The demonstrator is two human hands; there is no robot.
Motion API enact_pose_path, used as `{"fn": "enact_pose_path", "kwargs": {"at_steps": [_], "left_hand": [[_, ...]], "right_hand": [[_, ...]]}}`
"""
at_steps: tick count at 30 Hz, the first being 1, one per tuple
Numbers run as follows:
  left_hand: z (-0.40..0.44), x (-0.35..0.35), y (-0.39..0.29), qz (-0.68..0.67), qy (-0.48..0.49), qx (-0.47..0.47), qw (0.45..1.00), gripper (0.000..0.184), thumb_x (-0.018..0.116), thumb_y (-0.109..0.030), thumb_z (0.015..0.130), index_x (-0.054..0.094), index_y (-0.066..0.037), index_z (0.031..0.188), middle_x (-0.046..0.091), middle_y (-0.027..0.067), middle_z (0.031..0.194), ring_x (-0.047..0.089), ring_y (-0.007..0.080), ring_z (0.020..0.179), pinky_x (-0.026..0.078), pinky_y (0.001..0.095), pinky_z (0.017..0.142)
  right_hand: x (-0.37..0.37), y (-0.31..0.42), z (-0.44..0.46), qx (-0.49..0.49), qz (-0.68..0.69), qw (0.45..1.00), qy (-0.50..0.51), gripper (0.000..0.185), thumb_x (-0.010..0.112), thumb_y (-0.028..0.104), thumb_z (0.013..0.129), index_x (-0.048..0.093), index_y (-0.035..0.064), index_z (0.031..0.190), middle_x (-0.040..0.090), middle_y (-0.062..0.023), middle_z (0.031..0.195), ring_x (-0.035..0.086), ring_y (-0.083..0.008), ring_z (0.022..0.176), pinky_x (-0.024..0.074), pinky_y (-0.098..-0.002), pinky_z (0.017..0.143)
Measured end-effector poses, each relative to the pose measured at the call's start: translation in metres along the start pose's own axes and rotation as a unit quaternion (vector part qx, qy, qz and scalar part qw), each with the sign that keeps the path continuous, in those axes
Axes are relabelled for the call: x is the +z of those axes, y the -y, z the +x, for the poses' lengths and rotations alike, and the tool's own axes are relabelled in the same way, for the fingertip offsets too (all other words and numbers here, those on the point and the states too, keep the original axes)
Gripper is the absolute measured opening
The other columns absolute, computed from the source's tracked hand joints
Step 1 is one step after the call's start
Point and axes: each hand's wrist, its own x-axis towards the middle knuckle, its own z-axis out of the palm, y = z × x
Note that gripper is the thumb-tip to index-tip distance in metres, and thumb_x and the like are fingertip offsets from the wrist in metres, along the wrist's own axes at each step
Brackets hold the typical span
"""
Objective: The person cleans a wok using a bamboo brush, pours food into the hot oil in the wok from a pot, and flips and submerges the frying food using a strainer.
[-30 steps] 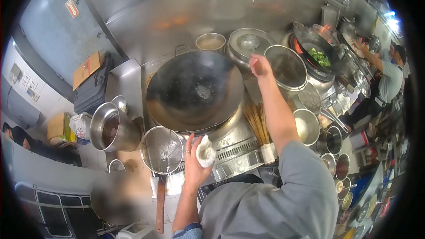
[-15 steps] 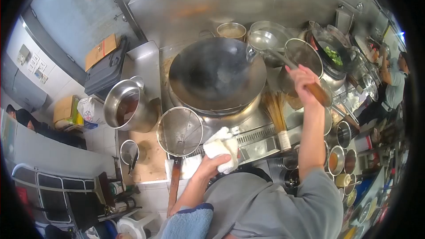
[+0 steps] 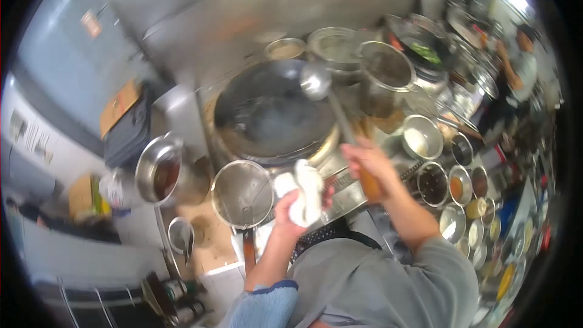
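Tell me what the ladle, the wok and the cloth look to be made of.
Ladle: bare metal, probably stainless steel, from its silvery shine; its handle is orange-brown, likely wood, though blur hides any grain.
Wok: dark, blackened metal, perhaps iron or carbon steel.
Cloth: white fabric with soft folds, maybe cotton; the weave is too blurred to tell.

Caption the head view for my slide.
Right hand holds a ladle over the wok; left hand grips a white cloth.
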Motion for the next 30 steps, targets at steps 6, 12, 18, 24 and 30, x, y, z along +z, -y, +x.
{"fn": "enact_pose_path", "kwargs": {"at_steps": [6, 12, 18, 24, 30], "left_hand": [[0.031, 0.043, -0.025, 0.009, -0.012, 0.075, 0.997, 0.061, 0.062, -0.042, 0.08, 0.048, -0.004, 0.126, 0.04, 0.0221, 0.138, 0.034, 0.0389, 0.13, 0.026, 0.0536, 0.108], [0.024, 0.023, -0.051, -0.142, -0.06, 0.131, 0.979, 0.042, 0.068, -0.032, 0.081, 0.053, -0.006, 0.11, 0.039, 0.0174, 0.128, 0.041, 0.0305, 0.115, 0.035, 0.0458, 0.096], [0.019, 0.005, -0.083, 0.032, -0.127, 0.038, 0.991, 0.041, 0.069, -0.03, 0.081, 0.051, -0.004, 0.107, 0.04, 0.0123, 0.11, 0.041, 0.0233, 0.097, 0.038, 0.0376, 0.082], [-0.004, -0.014, -0.114, 0.096, -0.149, -0.022, 0.984, 0.04, 0.07, -0.028, 0.081, 0.049, -0.002, 0.104, 0.04, 0.0071, 0.091, 0.042, 0.0161, 0.078, 0.041, 0.0294, 0.067], [-0.022, 0.027, -0.075, -0.107, -0.099, 0.064, 0.987, 0.045, 0.066, -0.034, 0.083, 0.048, -0.002, 0.109, 0.039, 0.0075, 0.09, 0.043, 0.014, 0.074, 0.043, 0.0248, 0.061]], "right_hand": [[0.029, 0.004, -0.003, -0.02, 0.017, 0.988, 0.155, 0.047, 0.052, 0.045, 0.094, 0.062, 0.0001, 0.104, 0.067, -0.0158, 0.084, 0.067, -0.0244, 0.074, 0.0551, -0.0377, 0.063], [-0.105, -0.075, 0.02, -0.075, -0.627, 0.768, -0.105, 0.059, 0.064, 0.04, 0.082, 0.049, 0.0081, 0.129, 0.058, -0.0254, 0.109, 0.06, -0.0387, 0.099, 0.0501, -0.0435, 0.085], [-0.164, -0.16, 0.028, -0.028, -0.575, 0.804, -0.15, 0.067, 0.067, 0.024, 0.074, 0.041, -0.0021, 0.13, 0.062, -0.022, 0.101, 0.063, -0.0364, 0.089, 0.0513, -0.0435, 0.075], [-0.167, -0.088, -0.022, 0.102, -0.153, 0.981, -0.068, 0.072, 0.064, 0.025, 0.078, 0.037, 0.0068, 0.142, 0.058, -0.0166, 0.119, 0.058, -0.0265, 0.105, 0.0486, -0.0357, 0.084], [-0.154, -0.019, -0.018, -0.052, 0.025, 0.998, -0.022, 0.068, 0.063, 0.014, 0.078, 0.04, 0.0026, 0.141, 0.057, -0.015, 0.125, 0.062, -0.0236, 0.101, 0.0492, -0.0327, 0.086]]}}
